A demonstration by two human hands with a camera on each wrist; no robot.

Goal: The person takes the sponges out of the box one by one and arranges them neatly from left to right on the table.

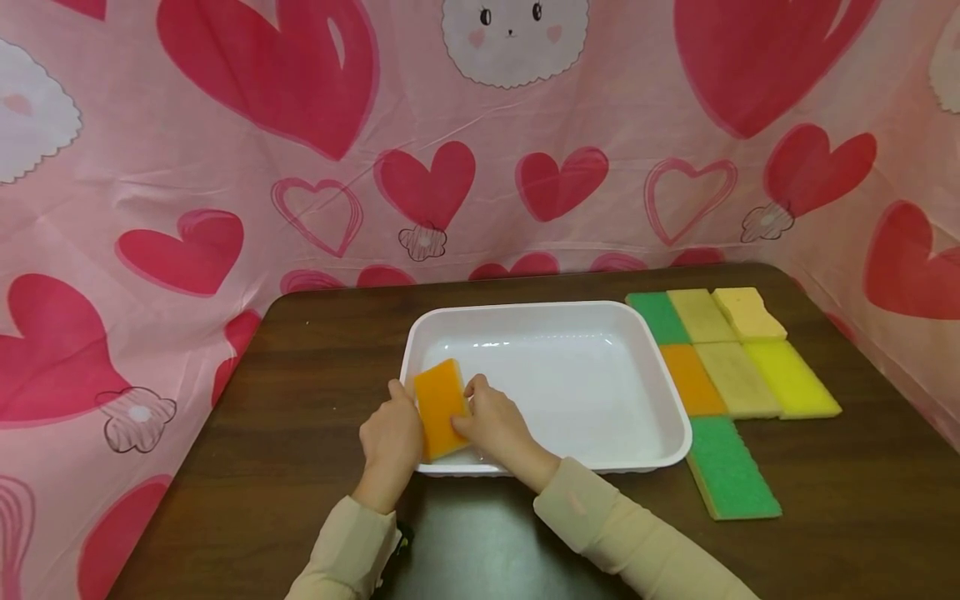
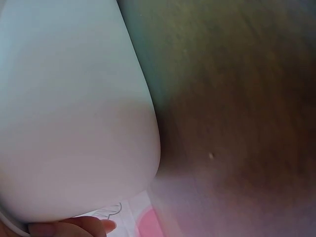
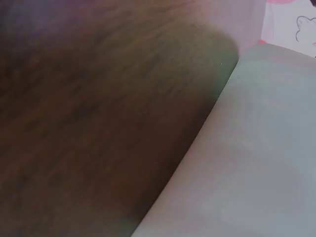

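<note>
A white rectangular tray [image 1: 592, 400] lies on the table, its outer wall [image 2: 84, 113] large in the left wrist view. Inside its left front corner an orange sponge [image 1: 438, 404] stands tilted, a pale layer showing along its lower edge. My right hand [image 1: 498, 423] pinches the sponge's right side, thumb on the orange face. At the tray's left rim, beside the sponge, my left hand [image 1: 393, 437] grips the edge; its fingers [image 2: 74, 228] bend against the rim in the left wrist view. The right wrist view shows the tray wall [image 3: 247, 158] but no hand.
Right of the tray several sponges lie in rows on the dark wooden table [image 1: 322, 400]: a green sponge [image 1: 733, 471] nearest the front, an orange one [image 1: 692, 382], a bright yellow one [image 1: 791, 379]. A pink heart-patterned cloth [image 1: 495, 133] hangs behind.
</note>
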